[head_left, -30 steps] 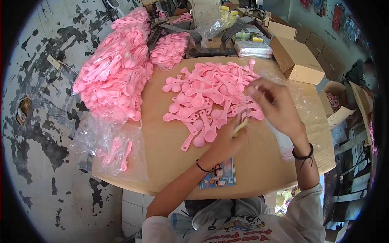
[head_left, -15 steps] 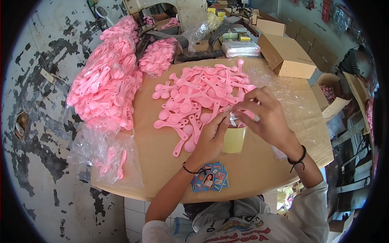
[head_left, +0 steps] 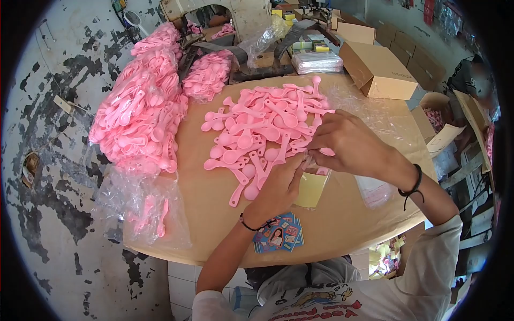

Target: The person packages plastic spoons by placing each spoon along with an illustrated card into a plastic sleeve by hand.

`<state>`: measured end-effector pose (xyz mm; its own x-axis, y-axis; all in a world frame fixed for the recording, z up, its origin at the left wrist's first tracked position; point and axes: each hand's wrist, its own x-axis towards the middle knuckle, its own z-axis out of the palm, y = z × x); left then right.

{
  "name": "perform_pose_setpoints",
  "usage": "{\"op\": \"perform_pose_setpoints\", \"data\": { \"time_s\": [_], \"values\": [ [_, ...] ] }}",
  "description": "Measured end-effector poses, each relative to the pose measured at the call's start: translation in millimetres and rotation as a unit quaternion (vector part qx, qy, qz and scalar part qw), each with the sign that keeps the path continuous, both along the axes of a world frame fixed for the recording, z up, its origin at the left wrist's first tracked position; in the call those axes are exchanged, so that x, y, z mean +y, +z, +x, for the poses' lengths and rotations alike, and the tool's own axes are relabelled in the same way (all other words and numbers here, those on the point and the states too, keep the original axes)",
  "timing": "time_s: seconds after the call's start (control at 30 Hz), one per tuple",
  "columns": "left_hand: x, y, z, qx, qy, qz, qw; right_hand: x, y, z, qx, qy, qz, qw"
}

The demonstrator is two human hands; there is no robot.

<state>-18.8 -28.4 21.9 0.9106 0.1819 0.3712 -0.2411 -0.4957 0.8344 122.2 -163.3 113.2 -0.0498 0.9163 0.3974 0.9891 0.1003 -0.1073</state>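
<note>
A small clear plastic bag with a yellow card [head_left: 312, 190] in it hangs between my hands, just in front of the spoon pile. My left hand [head_left: 279, 184] pinches the bag's upper left edge. My right hand [head_left: 348, 143] is closed at the bag's upper right, its fingertips curled and partly hidden. Something pink shows near the bag's mouth; whether it lies inside I cannot tell. Beyond both hands is a loose heap of pink measuring spoons [head_left: 267, 120]. A small stack of blue printed cards [head_left: 278, 235] lies near my left wrist.
Big clear bags packed with pink spoons [head_left: 136, 107] stand at the left. A crumpled bag [head_left: 150, 208] holds a few spoons at front left. Flat clear bags [head_left: 375, 190] lie right of my hands. A cardboard box [head_left: 377, 69] stands at the back right, with another person beyond.
My right hand has turned, its forearm swinging outward to the right, and its fingers have curled in at the bag's mouth. The bag has tilted, and the flat bags at right are uncovered.
</note>
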Motion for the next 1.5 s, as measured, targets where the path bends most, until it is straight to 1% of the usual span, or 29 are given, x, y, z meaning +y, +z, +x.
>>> {"op": "perform_pose_setpoints", "data": {
  "time_s": [0.1,0.23,0.3,0.33,0.4,0.43,0.5,0.53,0.6,0.63,0.7,0.73,0.77,0.8,0.83,0.87,0.9,0.93,0.97,1.03,1.1,1.17,1.2,1.27,1.3,1.37,1.4,1.47,1.5],
  "values": [
    [-0.4,-3.1,1.1,-0.035,-0.002,0.018,0.999,1.8,1.7,6.5,0.06,0.026,-0.014,0.998],
    [-2.3,9.5,-6.7,-0.002,-0.04,0.01,0.999,0.4,8.9,4.5,0.121,0.024,-0.053,0.991],
    [-5.7,7.2,-6.1,0.033,-0.041,-0.027,0.998,0.7,5.3,2.0,0.108,0.014,-0.035,0.993],
    [-6.1,5.5,-4.7,0.0,-0.034,-0.023,0.999,0.6,3.1,1.0,0.102,0.008,-0.026,0.994],
    [-6.5,2.1,-2.0,-0.066,-0.019,-0.016,0.998,1.0,-1.5,1.8,0.116,-0.028,0.072,0.99],
    [-7.9,3.1,-1.9,-0.053,-0.053,-0.115,0.991,0.9,-3.1,2.0,0.123,-0.044,0.119,0.984],
    [-7.9,9.9,-0.2,-0.028,-0.118,-0.306,0.944,-7.8,14.4,9.9,0.229,-0.095,0.111,0.962],
    [-3.7,9.2,1.5,-0.023,-0.121,-0.364,0.923,-16.6,26.6,14.5,0.28,-0.119,0.105,0.947],
    [7.4,3.4,6.5,-0.019,-0.124,-0.478,0.869,-52.4,47.6,27.5,0.312,-0.045,-0.014,0.949],
    [11.7,1.1,8.0,-0.007,-0.118,-0.458,0.881,-67.4,50.0,40.7,0.343,0.043,-0.07,0.936],
    [19.8,-3.4,8.2,0.024,-0.107,-0.416,0.903,-100.7,47.7,71.2,0.398,0.213,-0.178,0.875],
    [22.6,-6.7,7.9,0.036,-0.098,-0.391,0.914,-112.3,25.4,96.8,0.427,0.065,-0.128,0.893],
    [23.9,-10.2,8.2,0.047,-0.092,-0.367,0.924,-121.6,-10.8,125.1,0.443,-0.087,-0.077,0.889],
    [24.5,-11.3,9.8,0.052,-0.086,-0.342,0.934,-136.1,-51.3,151.9,0.166,-0.269,-0.048,0.948],
    [23.9,-8.7,9.7,0.06,-0.086,-0.37,0.923,-147.6,-75.3,165.9,-0.133,-0.417,-0.011,0.899],
    [22.0,-5.0,8.2,0.07,-0.085,-0.399,0.91,-153.0,-72.4,160.7,0.104,-0.383,0.043,0.917],
    [21.7,-2.6,9.0,0.074,-0.079,-0.426,0.898,-146.7,-65.6,153.1,0.1,-0.353,0.086,0.926],
    [25.1,-16.2,14.4,0.069,-0.041,-0.395,0.915,-133.7,-62.2,137.3,0.102,-0.321,0.13,0.933],
    [21.6,-15.9,12.1,0.076,-0.038,-0.407,0.909,-124.9,-66.1,112.7,0.116,-0.3,0.167,0.932],
    [18.6,-6.8,13.6,0.091,-0.039,-0.42,0.902,-83.0,-64.8,55.9,0.347,-0.265,0.133,0.89],
    [13.1,-18.0,17.0,0.049,-0.023,-0.385,0.921,-45.2,-70.6,11.5,0.374,-0.121,0.06,0.918],
    [11.2,-20.7,17.4,0.026,-0.016,-0.371,0.928,-20.5,-75.9,-15.8,0.473,-0.121,0.019,0.872],
    [13.8,-20.9,17.0,0.049,0.02,-0.332,0.942,-16.3,-81.0,-17.3,0.504,-0.114,0.037,0.855],
    [15.7,-18.8,16.1,0.058,0.024,-0.345,0.936,-6.2,-91.7,-17.1,0.562,-0.097,0.065,0.819],
    [14.3,-17.3,16.0,0.063,0.026,-0.355,0.932,-5.6,-96.7,-13.0,0.562,-0.085,0.044,0.821],
    [8.2,-23.5,21.4,0.006,0.026,-0.316,0.948,-11.3,-105.5,-2.5,0.563,-0.063,-0.001,0.824],
    [5.0,-23.0,22.4,-0.02,0.025,-0.296,0.955,-12.2,-102.4,-3.4,0.561,-0.065,0.007,0.825],
    [2.8,-14.8,17.4,0.023,0.011,-0.336,0.941,-12.9,-90.6,-6.8,0.555,-0.066,0.025,0.829],
    [3.2,-9.5,16.3,0.042,0.004,-0.354,0.934,-12.5,-91.4,-8.4,0.573,-0.086,0.028,0.815]
  ]
}}
